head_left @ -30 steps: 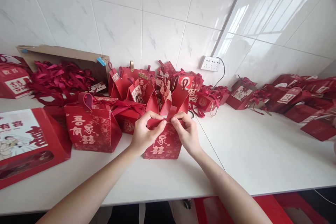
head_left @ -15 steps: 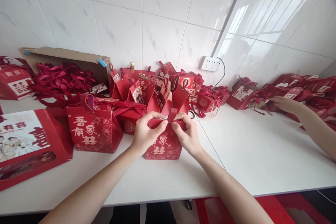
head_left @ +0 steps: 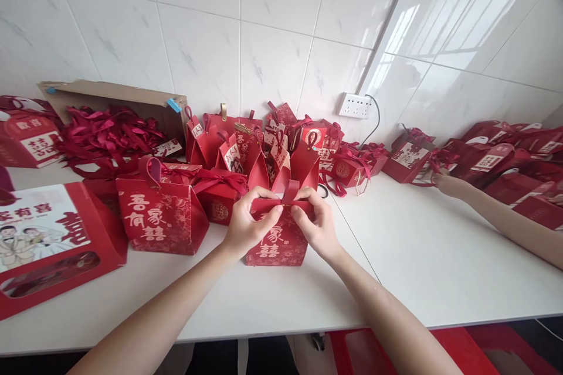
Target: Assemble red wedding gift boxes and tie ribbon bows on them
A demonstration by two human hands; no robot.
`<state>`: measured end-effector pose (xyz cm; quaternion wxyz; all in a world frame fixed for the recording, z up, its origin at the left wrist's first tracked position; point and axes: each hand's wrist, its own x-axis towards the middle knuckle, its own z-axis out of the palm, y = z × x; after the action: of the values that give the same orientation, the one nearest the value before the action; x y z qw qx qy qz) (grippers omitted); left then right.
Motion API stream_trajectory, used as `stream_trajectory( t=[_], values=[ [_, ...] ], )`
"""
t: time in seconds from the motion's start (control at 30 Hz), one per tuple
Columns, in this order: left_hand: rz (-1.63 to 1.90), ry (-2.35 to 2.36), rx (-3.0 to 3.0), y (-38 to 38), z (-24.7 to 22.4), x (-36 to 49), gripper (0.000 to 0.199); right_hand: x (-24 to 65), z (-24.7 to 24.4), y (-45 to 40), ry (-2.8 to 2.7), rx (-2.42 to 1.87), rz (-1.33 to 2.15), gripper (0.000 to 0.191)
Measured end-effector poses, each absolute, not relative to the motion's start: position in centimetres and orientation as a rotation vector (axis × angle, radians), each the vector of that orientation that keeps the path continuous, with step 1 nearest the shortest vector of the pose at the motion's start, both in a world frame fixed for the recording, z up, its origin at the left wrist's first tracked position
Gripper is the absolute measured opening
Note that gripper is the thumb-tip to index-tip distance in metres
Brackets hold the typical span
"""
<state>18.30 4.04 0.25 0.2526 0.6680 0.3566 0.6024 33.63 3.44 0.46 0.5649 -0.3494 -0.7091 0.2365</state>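
A red gift box (head_left: 275, 249) with pale Chinese characters stands upright on the white table in front of me. My left hand (head_left: 253, 220) pinches the left part of its top edge between thumb and fingers. At the right part of the same edge, my right hand (head_left: 314, 220) pinches too. Between my thumbs a red strap handle (head_left: 291, 191) sticks up from the top. My fingers cover much of the upper edge. To the left stands a similar red gift box (head_left: 162, 217) with a looped handle.
Behind are several red boxes (head_left: 250, 158) and a cardboard carton (head_left: 114, 91) of red ribbons (head_left: 109, 132). A large box with a picture (head_left: 44, 234) sits at left. Another person's hand (head_left: 451, 184) touches things near the red boxes at right (head_left: 488, 158). A power strip (head_left: 354, 105) is on the wall.
Both my hands keep their pinch on the box top, with barely any shift. The other person's hand has moved left and slightly down toward a ribboned box. The view has shifted slightly.
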Motion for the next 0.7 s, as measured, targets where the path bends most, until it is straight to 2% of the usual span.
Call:
stream_trajectory(
  t=[0.3,0.43,0.5,0.6,0.7],
  values=[
    [1.614,1.017,1.781,4.2,0.2,18.5,0.013,34.3,0.6,3.7,-1.776,-0.814,0.458,0.008],
    [1.614,0.995,1.733,4.0,-0.5,18.7,0.019,36.5,0.6,4.1,-1.953,-0.822,0.595,0.05],
    [1.563,0.929,1.714,4.2,-1.1,18.8,0.027,37.5,0.5,4.9,-1.916,-0.962,0.735,0.046],
    [1.537,0.851,1.605,5.1,-2.0,18.8,0.044,38.5,0.4,6.5,-1.572,-1.139,0.9,0.033],
    [1.563,0.909,1.472,5.9,-2.5,18.8,0.048,39.2,0.3,7.9,-1.179,-1.115,0.897,0.026]
  ],
)
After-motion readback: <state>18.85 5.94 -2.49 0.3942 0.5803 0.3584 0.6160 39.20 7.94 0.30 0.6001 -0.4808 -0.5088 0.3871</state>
